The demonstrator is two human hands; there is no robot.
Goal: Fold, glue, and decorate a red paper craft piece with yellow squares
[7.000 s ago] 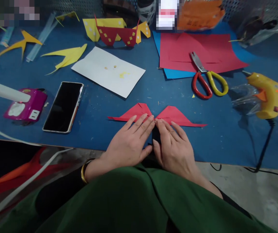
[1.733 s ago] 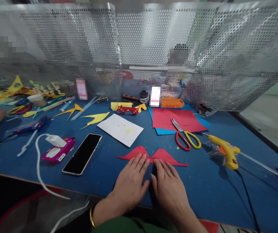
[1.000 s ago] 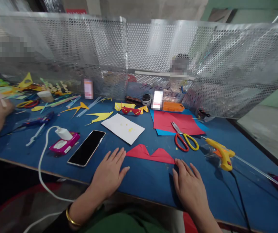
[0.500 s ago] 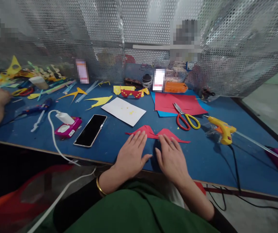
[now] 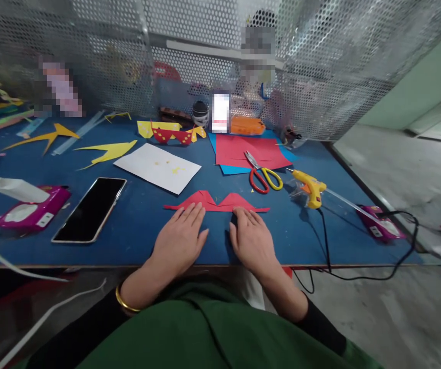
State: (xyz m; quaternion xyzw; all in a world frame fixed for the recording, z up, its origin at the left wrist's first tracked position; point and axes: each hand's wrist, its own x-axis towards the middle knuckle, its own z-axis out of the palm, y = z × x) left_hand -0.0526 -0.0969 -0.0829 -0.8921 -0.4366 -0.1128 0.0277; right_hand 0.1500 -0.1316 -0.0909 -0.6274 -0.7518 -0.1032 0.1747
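Observation:
A red paper cutout (image 5: 220,206), with two peaks and a thin strip at each end, lies on the blue table in front of me. My left hand (image 5: 180,237) rests flat with its fingers stretched over the cutout's lower left edge. On the lower right part, my right hand (image 5: 254,240) lies with fingers extended and thumb apart. Both hands press on the paper without gripping it. Just beyond them are a white sheet (image 5: 155,166) with yellow marks and scissors (image 5: 261,174) with one red and one yellow handle, partly on red paper (image 5: 230,148).
A yellow glue gun (image 5: 308,187) with a trailing black cord is at right. A black-screened phone (image 5: 92,210) and a purple pack (image 5: 39,210) bearing a white charger are at left. Behind stand red and yellow paper glasses (image 5: 172,136), a lit phone (image 5: 220,111) and perforated mesh (image 5: 201,25).
The view has swung right, and a co-worker's hand at the left has left it. My hands are slightly farther apart, and the red cutout lies straighter.

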